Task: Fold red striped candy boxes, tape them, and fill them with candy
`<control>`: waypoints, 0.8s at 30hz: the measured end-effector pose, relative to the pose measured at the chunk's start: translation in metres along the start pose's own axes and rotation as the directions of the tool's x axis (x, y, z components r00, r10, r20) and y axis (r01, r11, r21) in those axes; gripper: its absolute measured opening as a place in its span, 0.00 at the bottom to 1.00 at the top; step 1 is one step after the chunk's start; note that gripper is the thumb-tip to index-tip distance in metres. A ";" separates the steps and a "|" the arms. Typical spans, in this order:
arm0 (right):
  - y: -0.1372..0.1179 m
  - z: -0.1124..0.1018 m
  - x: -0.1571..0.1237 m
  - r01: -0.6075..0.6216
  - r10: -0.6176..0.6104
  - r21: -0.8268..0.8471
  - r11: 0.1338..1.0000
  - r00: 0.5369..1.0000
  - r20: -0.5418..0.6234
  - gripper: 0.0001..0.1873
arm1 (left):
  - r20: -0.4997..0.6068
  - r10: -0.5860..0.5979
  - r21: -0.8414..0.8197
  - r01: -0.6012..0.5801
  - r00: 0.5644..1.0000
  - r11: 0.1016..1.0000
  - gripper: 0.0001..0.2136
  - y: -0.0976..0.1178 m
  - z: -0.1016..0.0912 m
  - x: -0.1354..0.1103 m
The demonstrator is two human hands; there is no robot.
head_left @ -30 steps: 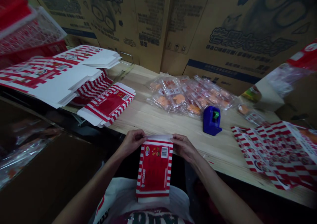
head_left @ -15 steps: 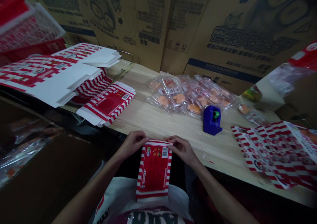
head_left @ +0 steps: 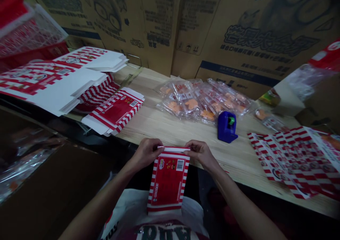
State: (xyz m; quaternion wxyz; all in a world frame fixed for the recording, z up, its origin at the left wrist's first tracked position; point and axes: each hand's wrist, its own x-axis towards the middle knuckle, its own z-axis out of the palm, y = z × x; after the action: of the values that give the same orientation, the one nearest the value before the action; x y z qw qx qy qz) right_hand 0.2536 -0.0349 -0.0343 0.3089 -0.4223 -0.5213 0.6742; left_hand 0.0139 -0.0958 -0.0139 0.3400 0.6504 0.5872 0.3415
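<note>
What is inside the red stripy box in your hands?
Only its outside shows: a red panel with a barcode. The left hand and right hand pinch the top flap of the red stripy box, which looks folded shut, so the inside is hidden.

Dim, murky indoor light, deep shadow at lower left, wide-angle bending at edges (corners soft)

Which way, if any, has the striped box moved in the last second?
Yes. The striped box has shifted its top slightly right, toward the blue tape dispenser, which stayed put.
</note>
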 end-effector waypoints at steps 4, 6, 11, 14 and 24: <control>0.002 -0.001 -0.003 -0.010 0.011 0.031 0.999 0.999 -0.037 0.11 | 0.017 0.013 0.040 -0.014 1.000 0.999 0.07 0.007 -0.001 0.008; 0.005 -0.002 -0.004 -0.010 0.010 0.027 1.000 1.000 -0.028 0.11 | 0.046 0.005 0.071 -0.009 0.999 0.997 0.08 0.007 -0.001 0.011; 0.008 -0.005 -0.007 0.100 -0.099 -0.069 0.993 0.995 0.028 0.10 | 0.087 0.041 0.045 -0.045 0.995 0.998 0.11 0.001 0.000 0.009; 0.012 -0.006 -0.012 0.212 -0.201 -0.138 0.968 0.976 0.089 0.08 | 0.099 0.104 -0.006 -0.104 0.990 0.995 0.12 -0.008 0.000 0.003; 0.040 0.013 -0.027 0.340 -0.355 -0.231 0.912 0.934 -0.025 0.04 | -0.021 0.172 -0.069 -0.173 0.985 0.982 0.10 -0.025 0.013 -0.016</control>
State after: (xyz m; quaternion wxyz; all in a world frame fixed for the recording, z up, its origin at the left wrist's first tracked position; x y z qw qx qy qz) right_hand 0.2555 -0.0740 -0.0651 0.3919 -0.3770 -0.6496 0.5313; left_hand 0.0099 -0.1106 -0.0429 0.3274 0.6840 0.5186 0.3950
